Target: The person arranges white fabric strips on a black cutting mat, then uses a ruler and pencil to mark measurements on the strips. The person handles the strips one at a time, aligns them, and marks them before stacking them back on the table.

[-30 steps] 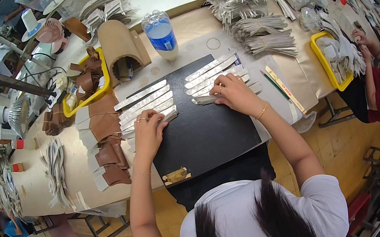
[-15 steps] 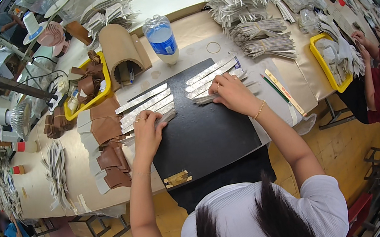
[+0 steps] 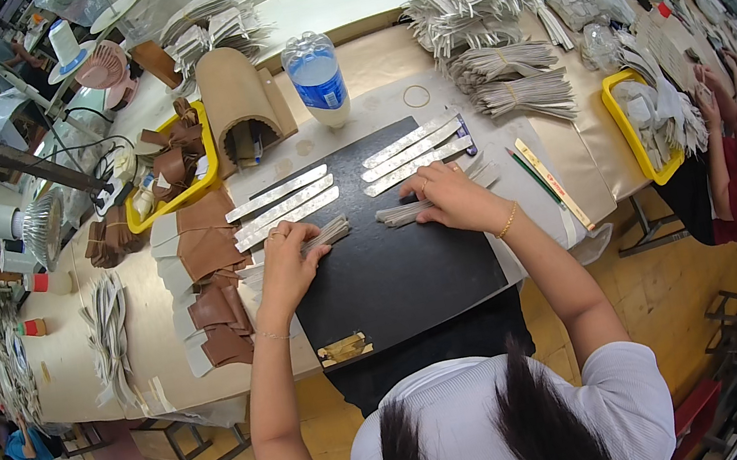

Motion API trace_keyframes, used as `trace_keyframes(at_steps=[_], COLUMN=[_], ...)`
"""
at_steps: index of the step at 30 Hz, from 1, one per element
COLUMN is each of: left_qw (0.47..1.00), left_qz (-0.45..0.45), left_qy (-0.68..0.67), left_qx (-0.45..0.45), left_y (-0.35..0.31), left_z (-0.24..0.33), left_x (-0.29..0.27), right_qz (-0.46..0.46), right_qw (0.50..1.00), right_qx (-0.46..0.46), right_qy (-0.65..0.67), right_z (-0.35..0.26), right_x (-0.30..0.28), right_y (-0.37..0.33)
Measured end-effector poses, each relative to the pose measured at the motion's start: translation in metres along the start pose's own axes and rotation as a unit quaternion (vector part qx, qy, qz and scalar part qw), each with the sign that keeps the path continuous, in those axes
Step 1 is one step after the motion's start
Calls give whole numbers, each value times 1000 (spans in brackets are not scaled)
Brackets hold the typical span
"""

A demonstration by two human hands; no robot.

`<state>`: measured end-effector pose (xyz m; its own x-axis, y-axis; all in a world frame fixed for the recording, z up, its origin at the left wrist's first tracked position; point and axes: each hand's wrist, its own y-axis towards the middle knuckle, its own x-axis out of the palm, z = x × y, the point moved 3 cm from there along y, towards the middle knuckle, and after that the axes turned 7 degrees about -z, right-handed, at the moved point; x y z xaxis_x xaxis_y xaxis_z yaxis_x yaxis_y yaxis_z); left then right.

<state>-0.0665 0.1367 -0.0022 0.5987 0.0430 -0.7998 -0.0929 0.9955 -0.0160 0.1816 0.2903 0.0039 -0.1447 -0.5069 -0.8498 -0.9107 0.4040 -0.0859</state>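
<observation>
On a black board, my left hand is closed around a stack of narrow pale strips, its fingers curled over the stack. My right hand grips a second stack of similar strips, thumb against the near side. Beyond the left hand, three separate pale strips lie slanted and roughly parallel. Another three strips are laid out the same way past the right hand. A gap of bare board separates the two groups.
Brown and pale leather-like pieces lie left of the board. A bottle, a curved brown block and a yellow basket stand behind. At right are a green pencil, a ruler, bundled strips and a co-worker's hands.
Both hands have drawn slightly nearer to me with their stacks. The top strips now lie apart from the stacks, three on each side, on the board.
</observation>
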Motion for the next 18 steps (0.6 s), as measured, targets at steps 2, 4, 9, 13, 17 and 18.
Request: trace_keyframes(at_steps=[2, 4, 9, 13, 17, 18], left_qw=[998, 996, 1000, 998, 1000, 1000], left_qz=[-6, -10, 20, 29, -7, -10], left_qy=[-45, -67, -9, 45, 9, -3], left_qx=[-40, -53, 11, 44, 5, -2], left_y=[0, 1, 13, 27, 32, 33], left_z=[2, 2, -3, -10, -15, -14], left_x=[0, 1, -1, -4, -5, -6], right_qz=[-4, -12, 59, 29, 6, 3], right_qw=[1000, 1000, 997, 999, 1000, 1000], right_qx=[-14, -5, -6, -3, -2, -4], right_qy=[-16, 6, -47, -38, 4, 6], right_z=[-1, 1, 11, 23, 30, 29], right_x=[1, 1, -14, -15, -14, -13], right_y=[-2, 2, 18, 29, 32, 33])
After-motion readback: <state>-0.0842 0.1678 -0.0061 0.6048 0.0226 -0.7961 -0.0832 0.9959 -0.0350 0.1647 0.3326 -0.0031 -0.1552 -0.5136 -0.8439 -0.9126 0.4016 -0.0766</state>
